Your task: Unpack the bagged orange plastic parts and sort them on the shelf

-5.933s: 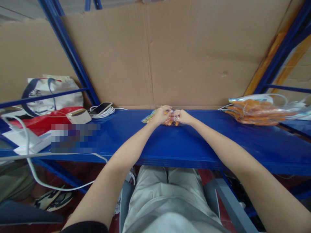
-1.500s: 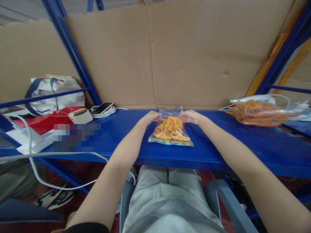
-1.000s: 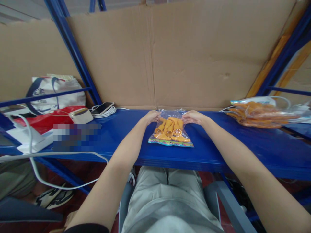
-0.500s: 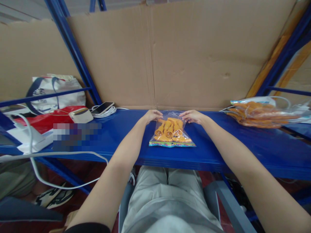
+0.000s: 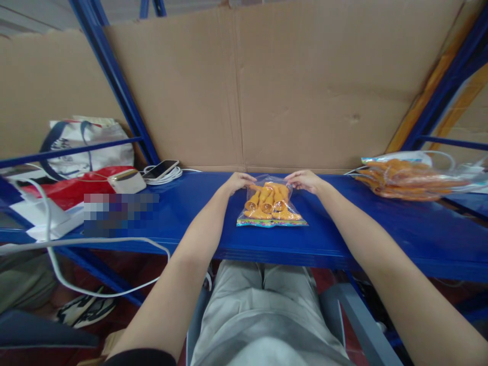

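Note:
A clear plastic bag [image 5: 263,222] with a colourful printed strip along its near edge lies on the blue table in front of me. Inside are several orange horn-shaped pieces [image 5: 267,199], whose exact kind I cannot make out. At the bag's far left corner, my left hand [image 5: 241,182] pinches the plastic between thumb and fingers. My right hand [image 5: 304,180] closes on the far right corner the same way. Between the two hands the far edge of the bag is held spread.
More bagged orange pieces [image 5: 407,178] lie at the right. On the left are a phone [image 5: 163,171] on a coiled white cable, a red bag [image 5: 72,187], a white charger [image 5: 48,216] and a cloth bag [image 5: 91,147]. A cardboard wall [image 5: 297,91] stands behind the blue table [image 5: 183,203].
The bag's near edge has shifted slightly away from me and to the right. My right hand has moved a little to the right; my left hand stays nearly in place.

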Available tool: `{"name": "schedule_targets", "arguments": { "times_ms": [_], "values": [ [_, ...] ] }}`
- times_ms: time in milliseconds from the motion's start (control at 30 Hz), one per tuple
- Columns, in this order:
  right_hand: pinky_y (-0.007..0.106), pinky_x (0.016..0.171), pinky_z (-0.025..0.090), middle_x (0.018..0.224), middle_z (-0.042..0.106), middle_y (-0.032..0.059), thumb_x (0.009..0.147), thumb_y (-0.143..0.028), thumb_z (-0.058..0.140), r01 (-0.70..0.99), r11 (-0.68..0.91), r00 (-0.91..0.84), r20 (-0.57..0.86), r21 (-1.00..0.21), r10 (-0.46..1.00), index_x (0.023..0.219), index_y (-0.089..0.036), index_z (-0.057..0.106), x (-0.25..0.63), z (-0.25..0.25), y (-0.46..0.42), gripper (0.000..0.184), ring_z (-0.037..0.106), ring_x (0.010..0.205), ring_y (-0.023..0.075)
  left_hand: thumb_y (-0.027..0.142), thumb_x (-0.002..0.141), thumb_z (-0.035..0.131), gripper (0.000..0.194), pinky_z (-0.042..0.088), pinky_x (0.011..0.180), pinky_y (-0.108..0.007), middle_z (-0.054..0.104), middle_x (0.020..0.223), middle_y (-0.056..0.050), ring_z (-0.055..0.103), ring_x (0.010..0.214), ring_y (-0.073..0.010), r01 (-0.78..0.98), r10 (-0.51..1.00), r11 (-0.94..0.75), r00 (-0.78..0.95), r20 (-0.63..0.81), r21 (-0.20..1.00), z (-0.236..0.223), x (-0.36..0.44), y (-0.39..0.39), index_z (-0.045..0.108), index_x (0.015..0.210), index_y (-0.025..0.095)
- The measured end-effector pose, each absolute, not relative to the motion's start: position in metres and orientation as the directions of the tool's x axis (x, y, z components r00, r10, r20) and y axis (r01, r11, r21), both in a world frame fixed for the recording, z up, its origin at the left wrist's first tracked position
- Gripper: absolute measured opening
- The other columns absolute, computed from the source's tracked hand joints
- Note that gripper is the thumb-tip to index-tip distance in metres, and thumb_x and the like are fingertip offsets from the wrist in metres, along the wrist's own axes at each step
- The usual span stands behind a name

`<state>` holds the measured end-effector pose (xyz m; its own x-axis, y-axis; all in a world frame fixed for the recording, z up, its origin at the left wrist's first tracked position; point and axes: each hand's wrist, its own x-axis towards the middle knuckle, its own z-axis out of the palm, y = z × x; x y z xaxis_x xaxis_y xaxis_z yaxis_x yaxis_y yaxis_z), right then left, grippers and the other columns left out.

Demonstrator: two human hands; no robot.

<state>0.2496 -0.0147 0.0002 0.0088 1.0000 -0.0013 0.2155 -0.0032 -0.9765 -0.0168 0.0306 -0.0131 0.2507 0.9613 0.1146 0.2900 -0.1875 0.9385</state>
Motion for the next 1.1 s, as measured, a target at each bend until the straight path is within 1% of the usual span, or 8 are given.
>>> {"name": "schedule_targets", "arguments": {
  "times_ms": [133, 300, 500, 667, 767, 833, 967, 1100],
  "values": [
    [0.019, 0.048, 0.036, 0.052, 0.062, -0.0008, 0.067, 0.004, 0.063, 0.254, 0.117, 0.002, 0.122, -0.960, 0.993, 0.060, -0.015, 0.068, 0.250, -0.002, -0.015, 0.021, 0.049, 0.048, 0.0067, 0.005, 0.064, 0.071, 0.012, 0.055, 0.078, -0.029, 0.076, 0.074, -0.005, 0.069, 0.076, -0.0161, 0.282, 0.969, -0.199, 0.200, 0.145, 0.939, -0.012, -0.015, 0.032, 0.075, 0.065, 0.016],
    [0.019, 0.049, 0.034, 0.042, 0.051, -0.0049, 0.063, 0.005, 0.049, 0.465, 0.232, -0.069, 0.227, -0.854, 0.972, 0.055, -0.016, 0.064, 0.247, -0.007, -0.013, 0.027, 0.044, 0.042, 0.0065, 0.001, 0.060, 0.058, 0.019, 0.055, 0.075, -0.028, 0.070, 0.061, -0.002, 0.064, 0.064, -0.0135, 0.441, 0.966, -0.252, 0.170, 0.195, 0.861, -0.016, -0.013, 0.038, 0.071, 0.056, 0.014],
    [0.022, 0.054, 0.039, 0.047, 0.054, -0.0046, 0.058, 0.004, 0.040, 0.686, 0.337, -0.189, 0.290, -0.645, 0.938, 0.052, -0.018, 0.060, 0.242, -0.008, -0.008, 0.029, 0.048, 0.044, 0.0091, 0.001, 0.054, 0.048, 0.024, 0.050, 0.071, -0.025, 0.064, 0.056, 0.001, 0.061, 0.063, -0.0132, 0.643, 0.916, -0.400, 0.260, 0.306, 0.653, -0.020, -0.012, 0.043, 0.067, 0.054, 0.014],
    [0.023, 0.069, 0.044, 0.059, 0.063, 0.0002, 0.060, 0.003, 0.041, 0.794, 0.426, -0.286, 0.352, -0.435, 0.891, 0.051, -0.019, 0.055, 0.238, -0.006, -0.008, 0.028, 0.059, 0.062, 0.0131, 0.005, 0.052, 0.046, 0.017, 0.042, 0.065, -0.024, 0.059, 0.055, 0.002, 0.057, 0.063, -0.0138, 0.718, 0.848, -0.526, 0.397, 0.352, 0.456, -0.019, -0.012, 0.042, 0.057, 0.049, 0.016],
    [0.023, 0.072, 0.044, 0.063, 0.065, 0.0025, 0.066, 0.002, 0.042, 0.823, 0.433, -0.313, 0.343, -0.367, 0.886, 0.051, -0.020, 0.051, 0.235, -0.005, -0.010, 0.028, 0.060, 0.069, 0.0145, 0.007, 0.056, 0.047, 0.015, 0.040, 0.063, -0.025, 0.057, 0.053, 0.001, 0.054, 0.062, -0.0144, 0.739, 0.817, -0.566, 0.444, 0.367, 0.366, -0.019, -0.011, 0.041, 0.054, 0.048, 0.018],
    [0.023, 0.069, 0.043, 0.062, 0.064, 0.0028, 0.072, 0.000, 0.043, 0.832, 0.401, -0.292, 0.312, -0.383, 0.904, 0.052, -0.020, 0.050, 0.233, -0.004, -0.012, 0.029, 0.059, 0.066, 0.0145, 0.008, 0.058, 0.047, 0.015, 0.039, 0.063, -0.025, 0.057, 0.054, 0.001, 0.054, 0.062, -0.0146, 0.749, 0.800, -0.583, 0.462, 0.383, 0.315, -0.019, -0.010, 0.041, 0.053, 0.048, 0.018],
    [0.025, 0.059, 0.042, 0.056, 0.059, 0.0016, 0.086, -0.010, 0.041, 0.798, 0.287, -0.210, 0.203, -0.529, 0.956, 0.055, -0.020, 0.051, 0.233, -0.006, -0.014, 0.034, 0.054, 0.053, 0.0135, 0.008, 0.063, 0.048, 0.018, 0.041, 0.066, -0.026, 0.060, 0.060, -0.002, 0.056, 0.065, -0.0160, 0.766, 0.759, -0.608, 0.485, 0.434, 0.208, -0.019, -0.008, 0.041, 0.054, 0.050, 0.018],
    [0.026, 0.062, 0.045, 0.052, 0.057, 0.0024, 0.099, -0.032, 0.039, 0.745, 0.250, -0.176, 0.180, -0.618, 0.968, 0.054, -0.020, 0.051, 0.235, -0.008, -0.012, 0.049, 0.055, 0.052, 0.0136, 0.005, 0.068, 0.049, 0.021, 0.045, 0.071, -0.027, 0.066, 0.072, -0.006, 0.059, 0.073, -0.0178, 0.771, 0.727, -0.618, 0.487, 0.485, 0.151, -0.019, -0.004, 0.040, 0.058, 0.054, 0.017]
  ]
}}
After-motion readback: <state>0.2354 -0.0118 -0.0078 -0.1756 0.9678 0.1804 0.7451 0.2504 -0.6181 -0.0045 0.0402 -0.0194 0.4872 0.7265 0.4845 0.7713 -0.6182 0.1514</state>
